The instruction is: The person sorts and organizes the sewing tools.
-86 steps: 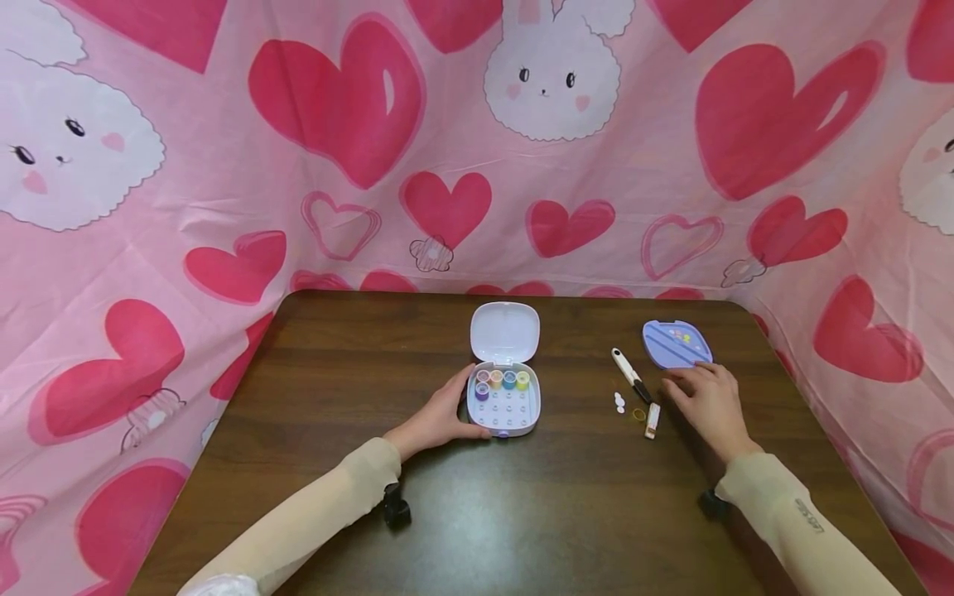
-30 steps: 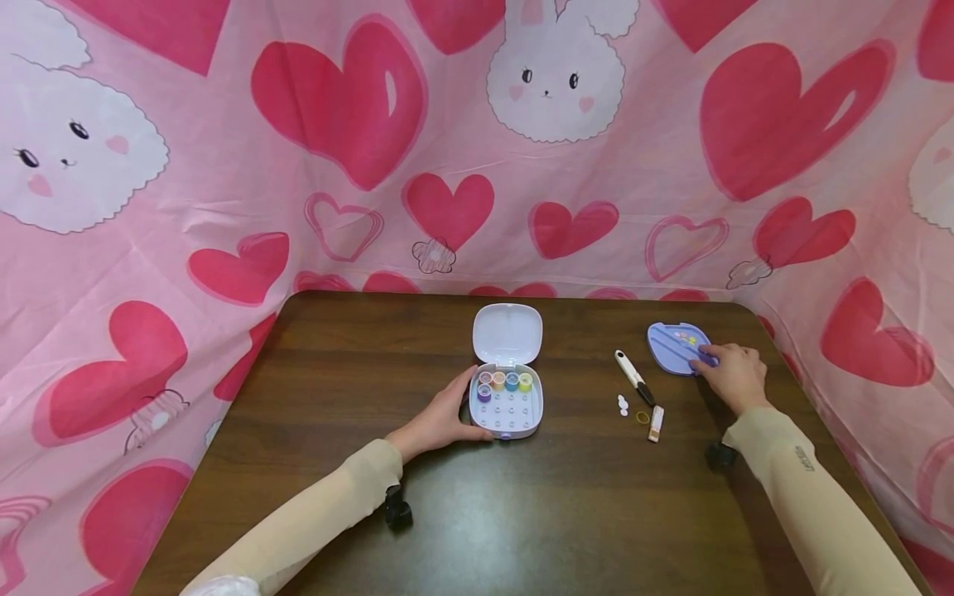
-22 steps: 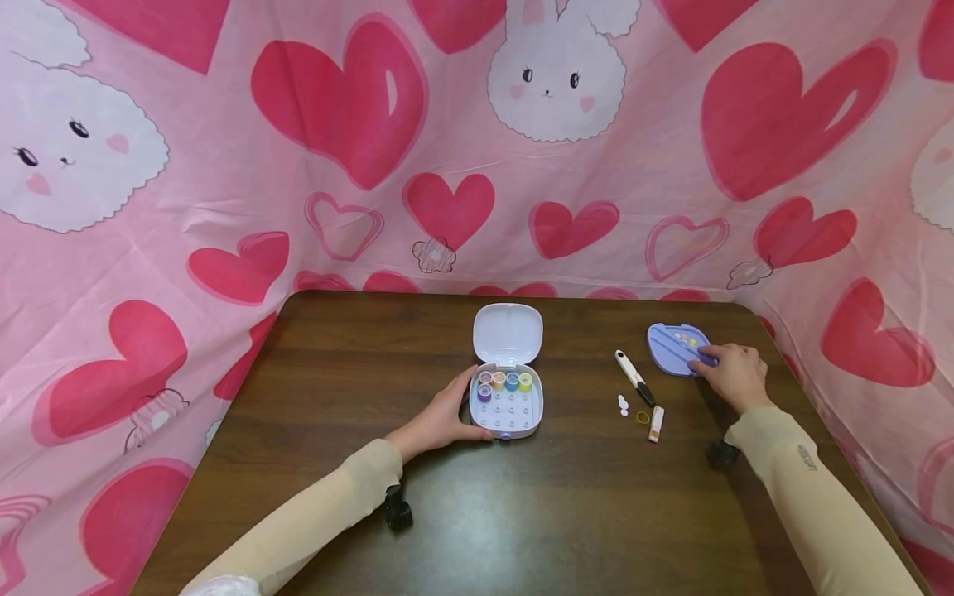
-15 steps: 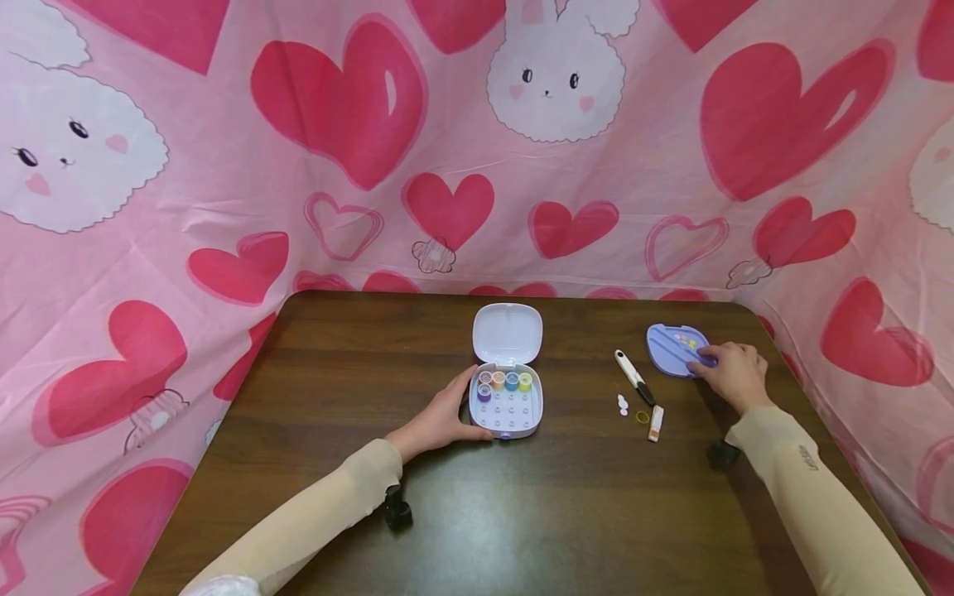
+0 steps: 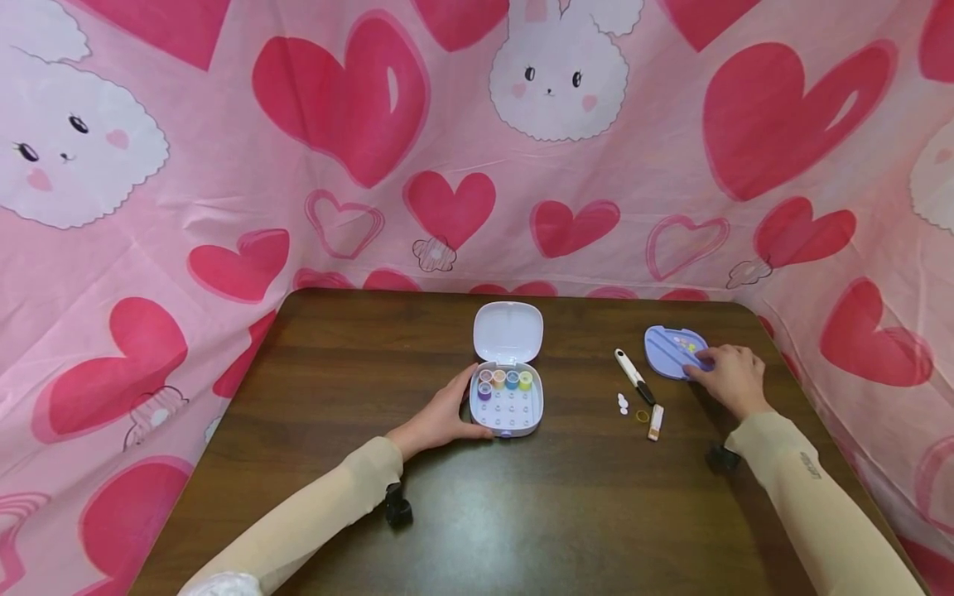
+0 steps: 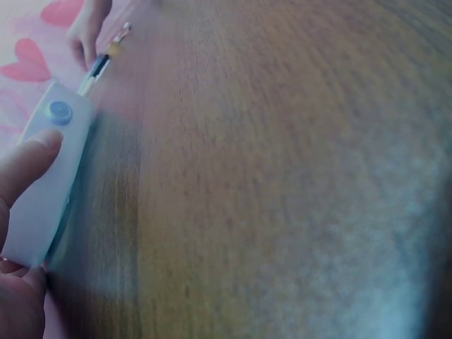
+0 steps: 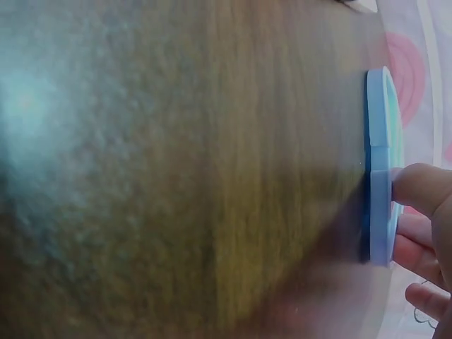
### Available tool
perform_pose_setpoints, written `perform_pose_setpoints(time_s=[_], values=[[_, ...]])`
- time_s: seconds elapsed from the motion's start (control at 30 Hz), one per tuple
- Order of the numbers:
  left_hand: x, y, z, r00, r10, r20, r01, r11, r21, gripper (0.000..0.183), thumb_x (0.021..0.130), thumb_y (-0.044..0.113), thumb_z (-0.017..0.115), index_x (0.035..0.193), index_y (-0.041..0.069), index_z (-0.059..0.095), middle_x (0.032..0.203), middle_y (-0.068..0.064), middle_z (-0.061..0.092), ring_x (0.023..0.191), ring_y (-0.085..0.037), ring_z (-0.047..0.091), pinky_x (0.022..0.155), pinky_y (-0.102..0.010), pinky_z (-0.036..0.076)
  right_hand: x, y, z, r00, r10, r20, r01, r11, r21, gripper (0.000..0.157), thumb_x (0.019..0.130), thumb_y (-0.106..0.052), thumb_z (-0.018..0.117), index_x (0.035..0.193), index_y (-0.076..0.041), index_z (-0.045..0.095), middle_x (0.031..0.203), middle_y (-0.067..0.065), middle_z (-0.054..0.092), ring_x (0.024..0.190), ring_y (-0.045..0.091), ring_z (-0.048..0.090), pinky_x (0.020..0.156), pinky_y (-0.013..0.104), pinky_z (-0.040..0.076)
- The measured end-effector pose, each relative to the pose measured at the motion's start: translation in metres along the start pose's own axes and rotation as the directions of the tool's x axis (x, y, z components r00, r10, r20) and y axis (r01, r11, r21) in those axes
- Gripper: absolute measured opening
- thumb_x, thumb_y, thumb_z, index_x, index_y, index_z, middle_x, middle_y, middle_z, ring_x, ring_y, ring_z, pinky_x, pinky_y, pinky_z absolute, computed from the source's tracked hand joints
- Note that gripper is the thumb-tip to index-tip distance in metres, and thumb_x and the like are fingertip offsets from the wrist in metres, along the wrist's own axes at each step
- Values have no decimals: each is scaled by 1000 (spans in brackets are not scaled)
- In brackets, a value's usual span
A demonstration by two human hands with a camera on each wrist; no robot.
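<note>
My left hand (image 5: pixel 443 414) grips the left side of an open white case (image 5: pixel 531 422) in the head view, thumb at its front near the clasp. Inside the case, several small coloured spools (image 5: pixel 512 380) stand along the back and left, among bare pegs. The case's lid (image 5: pixel 508 333) is tipped back. At the right, my right hand (image 5: pixel 734 379) pinches the near right edge of a shallow blue tray (image 5: pixel 666 354). The tray holds small pink and yellow pieces (image 5: pixel 686 342). In the right wrist view, my thumb (image 7: pixel 420 187) lies against the tray's rim, fingers curled behind it.
Between case and tray lie a white-and-black pen-like tool (image 5: pixel 633 377), small white discs (image 5: pixel 622 404), a yellowish ring (image 5: pixel 642 416) and a small white-and-brown stick (image 5: pixel 655 422). Pink heart-print cloth (image 5: pixel 447 124) hangs around the brown table (image 5: pixel 373 348).
My right hand moved from the tray's near side to its right edge and took hold there. The tray has since turned slightly and shifted a little toward me. The left hand stays on the case.
</note>
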State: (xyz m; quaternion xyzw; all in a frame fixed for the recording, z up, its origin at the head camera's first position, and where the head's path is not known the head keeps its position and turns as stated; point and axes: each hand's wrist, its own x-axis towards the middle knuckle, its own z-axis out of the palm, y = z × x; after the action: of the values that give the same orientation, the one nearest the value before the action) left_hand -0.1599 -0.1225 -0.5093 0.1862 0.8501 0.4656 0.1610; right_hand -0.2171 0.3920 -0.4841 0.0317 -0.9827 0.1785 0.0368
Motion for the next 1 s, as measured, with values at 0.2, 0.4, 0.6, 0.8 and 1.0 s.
perform_pose_setpoints(time_s=[0.2, 0.4, 0.6, 0.8, 1.0], values=[[0, -1, 0, 1000, -2, 1, 2, 1000, 3, 121, 80, 38, 92, 166, 7, 13, 169, -14, 26, 152, -30, 34, 123, -47, 31, -4, -6, 1, 999, -28, -40, 29, 1000, 11, 49, 93, -30, 77, 117, 12, 69, 117, 38, 63, 116, 61, 40, 98, 79, 20], [0, -1, 0, 1000, -17, 10, 17, 1000, 2, 121, 80, 39, 92, 167, 10, 13, 170, -12, 25, 153, -28, 33, 123, -47, 31, -8, -14, 2, 993, -64, -95, 66, 998, 13, 45, 90, -28, 79, 112, 10, 71, 111, 36, 65, 111, 59, 44, 95, 77, 25], [-1, -1, 0, 1000, -19, 5, 19, 1000, 5, 121, 81, 39, 91, 167, 9, 13, 169, -12, 25, 153, -29, 33, 123, -48, 31, -13, -27, 2, 987, -81, -138, 86, 996, 28, 40, 89, -25, 79, 110, 8, 72, 109, 35, 66, 109, 57, 46, 92, 76, 28], [-2, 1, 0, 1000, -25, 6, 25, 1000, 6, 120, 81, 38, 91, 167, 10, 12, 170, -11, 25, 153, -27, 32, 124, -47, 30, -19, -42, 0, 982, -98, -160, 107, 993, 50, 39, 88, -24, 80, 109, 8, 72, 107, 33, 67, 110, 55, 46, 94, 75, 27], [-1, 1, 0, 1000, -16, 4, 16, 1000, 4, 120, 81, 38, 91, 167, 9, 13, 169, -12, 25, 153, -29, 33, 123, -48, 31, -22, -58, -3, 981, -104, -167, 116, 991, 61, 39, 88, -25, 80, 109, 8, 72, 109, 34, 67, 112, 56, 46, 94, 75, 27]])
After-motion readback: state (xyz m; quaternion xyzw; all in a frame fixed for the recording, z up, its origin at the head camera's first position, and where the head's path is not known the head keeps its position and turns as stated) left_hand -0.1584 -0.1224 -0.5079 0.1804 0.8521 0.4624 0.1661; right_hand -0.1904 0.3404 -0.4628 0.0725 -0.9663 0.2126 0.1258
